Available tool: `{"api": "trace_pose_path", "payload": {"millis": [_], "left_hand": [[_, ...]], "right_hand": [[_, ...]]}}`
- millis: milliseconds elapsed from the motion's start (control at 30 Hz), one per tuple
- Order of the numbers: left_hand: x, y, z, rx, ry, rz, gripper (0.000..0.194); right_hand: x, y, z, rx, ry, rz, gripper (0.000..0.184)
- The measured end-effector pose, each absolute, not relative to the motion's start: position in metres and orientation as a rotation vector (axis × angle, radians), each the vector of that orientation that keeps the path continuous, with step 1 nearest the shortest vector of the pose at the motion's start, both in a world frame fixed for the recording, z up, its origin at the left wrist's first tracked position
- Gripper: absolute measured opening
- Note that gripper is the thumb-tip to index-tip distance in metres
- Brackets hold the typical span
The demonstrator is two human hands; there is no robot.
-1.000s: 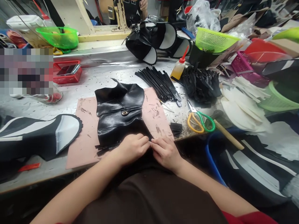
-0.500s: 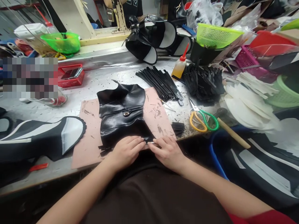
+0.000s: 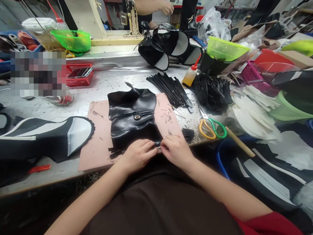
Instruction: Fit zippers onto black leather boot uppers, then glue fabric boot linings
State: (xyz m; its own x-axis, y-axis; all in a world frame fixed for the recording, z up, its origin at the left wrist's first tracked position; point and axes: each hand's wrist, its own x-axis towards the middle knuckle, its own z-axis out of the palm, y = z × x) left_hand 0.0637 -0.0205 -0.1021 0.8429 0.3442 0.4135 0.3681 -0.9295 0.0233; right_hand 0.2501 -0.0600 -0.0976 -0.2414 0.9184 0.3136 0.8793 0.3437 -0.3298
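Note:
A black leather piece (image 3: 133,119) with a small gold-rimmed oval fitting lies on the pink board (image 3: 97,130), stitched across in seams. At its near right corner my left hand (image 3: 139,153) pinches the edge of the leather. Close beside it, my right hand (image 3: 174,148) pinches the same edge, its fingertips almost meeting the left ones. A sliver of something pale shows between the two hands; its kind is too small to tell. Black strip ends (image 3: 114,153) stick out under the leather at the near left.
Scissors (image 3: 211,125) with yellow and green handles lie right of the board, near a wooden handle (image 3: 241,142). Black strips (image 3: 170,88) and a glue bottle (image 3: 192,73) stand behind. Another black-and-white leather piece (image 3: 70,133) overlaps the board's left side. Another person's hand (image 3: 167,6) shows at the back.
Both hands stay at the leather's near edge while the fingers shift their pinch closer together. The pale sliver between them shows less than half a second ago. The view has swung slightly.

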Motion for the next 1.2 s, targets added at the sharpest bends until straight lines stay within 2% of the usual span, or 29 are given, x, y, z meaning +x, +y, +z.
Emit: {"api": "trace_pose_path", "payload": {"millis": [300, 500, 733, 933, 1067, 1200], "left_hand": [[0.064, -0.020, -0.108, -3.002, -0.585, -0.637, 0.017], [0.062, -0.020, -0.110, -3.015, -0.606, -0.592, 0.018], [0.061, -0.020, -0.112, -3.022, -0.601, -0.612, 0.020], [0.061, -0.019, -0.113, -3.034, -0.604, -0.585, 0.020], [0.060, -0.020, -0.110, -3.036, -0.612, -0.584, 0.020], [0.058, -0.020, -0.111, -3.026, -0.616, -0.556, 0.022]], "right_hand": [[0.244, -0.060, -0.094, -1.612, -2.257, 0.054, 0.011], [0.237, -0.063, -0.099, -1.562, -2.250, -0.259, 0.019], [0.235, -0.070, -0.099, -1.543, -2.272, -0.351, 0.019], [0.226, -0.068, -0.100, -1.514, -2.291, -0.613, 0.022], [0.234, -0.066, -0.101, -1.512, -2.226, -0.525, 0.017], [0.272, -0.086, -0.096, -1.775, -2.070, -0.368, 0.014]]}}
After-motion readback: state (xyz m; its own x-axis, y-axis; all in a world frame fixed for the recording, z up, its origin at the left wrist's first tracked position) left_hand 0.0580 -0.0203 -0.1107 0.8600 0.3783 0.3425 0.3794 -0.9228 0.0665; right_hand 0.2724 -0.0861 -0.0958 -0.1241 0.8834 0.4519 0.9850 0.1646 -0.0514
